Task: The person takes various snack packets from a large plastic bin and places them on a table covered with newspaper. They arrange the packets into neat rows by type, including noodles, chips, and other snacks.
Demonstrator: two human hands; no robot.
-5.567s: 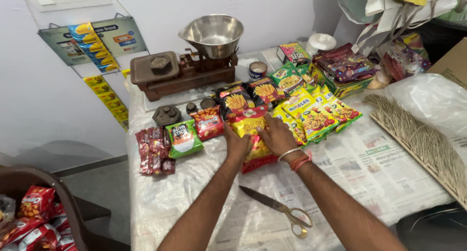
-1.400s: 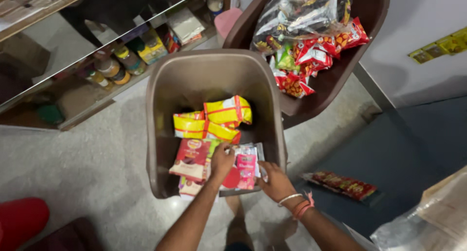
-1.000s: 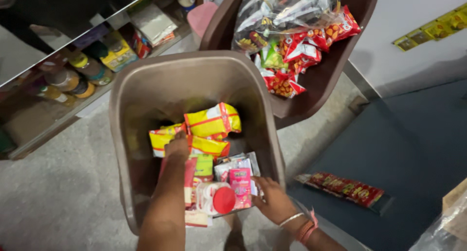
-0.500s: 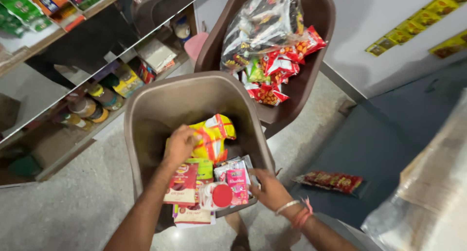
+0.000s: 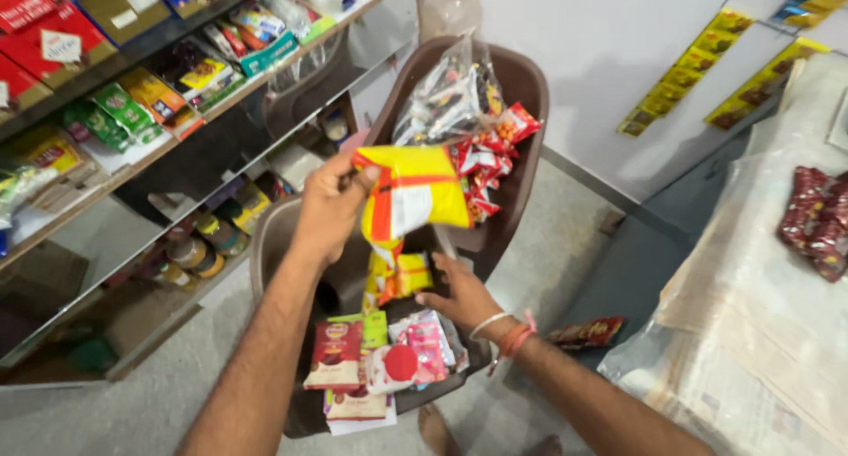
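A glossy yellow snack packet [image 5: 413, 195] with orange stripes, crinkled and pillow-shaped, hangs just above the middle of the frame, the top one of a linked strip whose lower yellow packets [image 5: 396, 277] trail down into the brown plastic chair [image 5: 269, 244] below. The left hand [image 5: 329, 210] grasps the packet at its upper left corner, fingers curled and pinched tight on the foil edge. The right hand [image 5: 459, 295], lower and right of centre, lies with its fingers spread and loosely released, the fingertips touching the lower yellow packets; red threads and a pale bangle ring its wrist.

On the chair seat, at lower centre, lie flat sachets: a dark red pouch [image 5: 336, 354], a green one, and pink and white packets [image 5: 415, 357], all smooth and shiny. Behind, at upper centre, a second brown chair [image 5: 521, 94] holds a clear crinkled bag and red snack packs [image 5: 484, 155]. Shelves [image 5: 106, 76] of boxed goods fill the upper left. At the right edge, dark red packets [image 5: 817, 222] rest on a table covered in clear plastic sheet [image 5: 751, 315]. One more red strip lies on the floor beside it.
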